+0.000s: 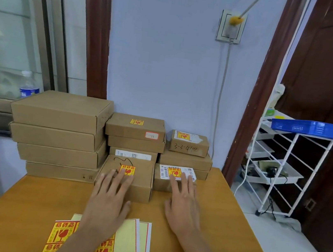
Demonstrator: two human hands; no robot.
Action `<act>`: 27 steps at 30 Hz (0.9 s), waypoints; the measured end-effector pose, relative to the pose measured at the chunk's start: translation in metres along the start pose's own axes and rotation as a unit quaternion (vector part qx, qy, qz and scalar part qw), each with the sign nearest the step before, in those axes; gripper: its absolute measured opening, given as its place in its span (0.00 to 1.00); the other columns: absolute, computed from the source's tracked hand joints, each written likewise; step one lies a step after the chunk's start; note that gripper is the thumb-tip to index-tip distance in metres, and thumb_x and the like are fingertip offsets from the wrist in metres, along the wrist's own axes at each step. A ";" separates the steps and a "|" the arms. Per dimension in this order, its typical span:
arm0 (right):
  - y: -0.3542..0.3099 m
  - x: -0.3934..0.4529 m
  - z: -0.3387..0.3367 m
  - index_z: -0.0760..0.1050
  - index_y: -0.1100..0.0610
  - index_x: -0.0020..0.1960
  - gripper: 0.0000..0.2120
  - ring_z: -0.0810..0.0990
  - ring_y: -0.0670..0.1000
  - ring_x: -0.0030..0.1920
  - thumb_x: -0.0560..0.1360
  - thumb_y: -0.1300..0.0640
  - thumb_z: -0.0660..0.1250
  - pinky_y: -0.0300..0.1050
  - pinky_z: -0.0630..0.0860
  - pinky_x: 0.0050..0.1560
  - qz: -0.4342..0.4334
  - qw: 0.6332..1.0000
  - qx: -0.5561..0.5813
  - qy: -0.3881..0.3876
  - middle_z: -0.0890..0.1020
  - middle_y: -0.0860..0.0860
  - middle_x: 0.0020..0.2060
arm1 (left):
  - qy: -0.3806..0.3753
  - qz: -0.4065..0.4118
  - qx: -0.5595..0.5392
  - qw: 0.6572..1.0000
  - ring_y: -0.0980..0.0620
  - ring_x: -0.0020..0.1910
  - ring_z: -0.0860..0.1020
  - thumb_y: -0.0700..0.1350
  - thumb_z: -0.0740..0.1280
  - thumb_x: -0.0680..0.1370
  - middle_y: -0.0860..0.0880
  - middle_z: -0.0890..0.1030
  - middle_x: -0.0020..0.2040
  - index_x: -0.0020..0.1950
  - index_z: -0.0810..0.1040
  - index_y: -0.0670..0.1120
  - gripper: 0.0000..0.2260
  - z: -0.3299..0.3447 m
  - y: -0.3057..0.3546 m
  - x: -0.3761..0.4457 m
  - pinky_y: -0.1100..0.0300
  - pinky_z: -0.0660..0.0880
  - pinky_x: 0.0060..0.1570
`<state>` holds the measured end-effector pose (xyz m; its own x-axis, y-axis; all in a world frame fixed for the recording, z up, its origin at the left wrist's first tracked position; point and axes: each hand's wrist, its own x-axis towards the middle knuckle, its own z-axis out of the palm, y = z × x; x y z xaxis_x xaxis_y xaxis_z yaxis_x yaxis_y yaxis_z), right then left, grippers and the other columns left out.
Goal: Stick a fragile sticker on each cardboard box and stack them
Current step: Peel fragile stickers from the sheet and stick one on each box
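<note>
Two small cardboard boxes lie side by side on the wooden table [224, 210]. My left hand [111, 195] lies flat on the left box [141, 184], fingertips touching its yellow fragile sticker [127, 170]. With straight fingers, my right hand [182, 201] presses the yellow sticker [174, 171] on the white label of the right box [160, 184]. Sticker sheets [130, 247] lie at the front edge under my left forearm. Behind stand a middle stack [135, 130] and a right stack [188, 144], each topped by a stickered box.
A taller stack of larger plain boxes [59, 131] stands at the back left, a water bottle [28, 86] behind it. A white wire rack [280, 170] with a blue tray [312, 127] stands right of the table. A cable hangs down the wall.
</note>
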<state>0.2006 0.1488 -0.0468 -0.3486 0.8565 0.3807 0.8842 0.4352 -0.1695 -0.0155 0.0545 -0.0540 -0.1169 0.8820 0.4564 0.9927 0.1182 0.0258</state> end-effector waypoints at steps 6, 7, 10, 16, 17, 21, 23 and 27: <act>0.002 -0.001 0.001 0.43 0.46 0.85 0.35 0.42 0.59 0.84 0.84 0.48 0.57 0.59 0.49 0.83 -0.017 1.000 -0.015 -0.010 0.47 0.55 0.84 | -0.006 0.001 0.009 1.000 0.45 0.83 0.48 0.61 0.60 0.81 0.50 0.54 0.83 0.84 0.49 0.55 0.35 0.000 0.000 0.000 0.40 0.44 0.79; 0.003 0.000 0.000 0.41 0.45 0.85 0.36 0.41 0.59 0.84 0.84 0.48 0.57 0.59 0.48 0.83 -0.018 1.000 -0.016 -0.011 0.46 0.55 0.85 | -0.008 0.001 0.005 1.000 0.45 0.82 0.48 0.61 0.60 0.81 0.50 0.55 0.83 0.83 0.49 0.55 0.35 0.000 0.000 0.000 0.39 0.44 0.79; 0.001 0.001 -0.001 0.42 0.44 0.85 0.36 0.41 0.56 0.84 0.84 0.54 0.59 0.57 0.50 0.83 -0.030 1.000 -0.006 -0.005 0.46 0.53 0.85 | -0.009 -0.002 -0.010 1.000 0.46 0.82 0.45 0.61 0.59 0.81 0.51 0.52 0.84 0.83 0.46 0.56 0.35 -0.004 0.000 0.001 0.38 0.47 0.79; -0.002 0.000 -0.001 0.47 0.43 0.85 0.37 0.45 0.53 0.84 0.82 0.57 0.62 0.55 0.59 0.81 -0.018 1.000 0.015 0.007 0.49 0.52 0.85 | 0.012 -0.001 -0.050 0.999 0.50 0.82 0.41 0.64 0.52 0.81 0.54 0.46 0.84 0.83 0.44 0.56 0.34 -0.016 0.003 -0.003 0.42 0.42 0.79; -0.002 0.000 -0.001 0.49 0.44 0.85 0.37 0.47 0.54 0.84 0.81 0.57 0.63 0.54 0.62 0.80 -0.013 1.000 0.015 0.012 0.51 0.52 0.84 | 0.025 -0.001 -0.060 0.998 0.51 0.82 0.47 0.63 0.54 0.80 0.53 0.51 0.83 0.83 0.49 0.56 0.33 -0.021 0.004 -0.004 0.42 0.44 0.79; -0.001 0.000 0.001 0.63 0.49 0.82 0.35 0.59 0.56 0.82 0.77 0.56 0.70 0.57 0.65 0.78 0.012 0.999 -0.018 0.025 0.64 0.55 0.81 | 0.078 0.000 -0.109 0.991 0.56 0.71 0.66 0.58 0.59 0.79 0.57 0.71 0.70 0.72 0.70 0.57 0.21 -0.034 0.006 -0.014 0.47 0.59 0.76; 0.000 0.001 0.003 0.66 0.50 0.80 0.34 0.62 0.57 0.81 0.76 0.56 0.71 0.57 0.62 0.79 0.014 0.999 -0.030 0.033 0.67 0.56 0.79 | 0.091 -0.008 -0.106 0.990 0.56 0.64 0.71 0.57 0.59 0.80 0.57 0.74 0.64 0.66 0.73 0.56 0.16 -0.035 0.007 -0.017 0.50 0.66 0.70; -0.002 -0.001 0.001 0.66 0.52 0.80 0.33 0.64 0.57 0.80 0.76 0.56 0.71 0.55 0.64 0.77 0.020 0.998 -0.026 0.044 0.69 0.56 0.78 | 0.025 -0.002 0.004 1.000 0.48 0.62 0.72 0.56 0.52 0.83 0.50 0.75 0.64 0.66 0.71 0.52 0.16 -0.042 0.010 -0.007 0.48 0.69 0.66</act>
<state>0.1986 0.1477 -0.0478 -0.2858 0.8446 0.4527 0.9129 0.3837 -0.1395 -0.0038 0.0305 -0.0193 -0.1185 0.8579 0.5000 0.9919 0.1255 0.0198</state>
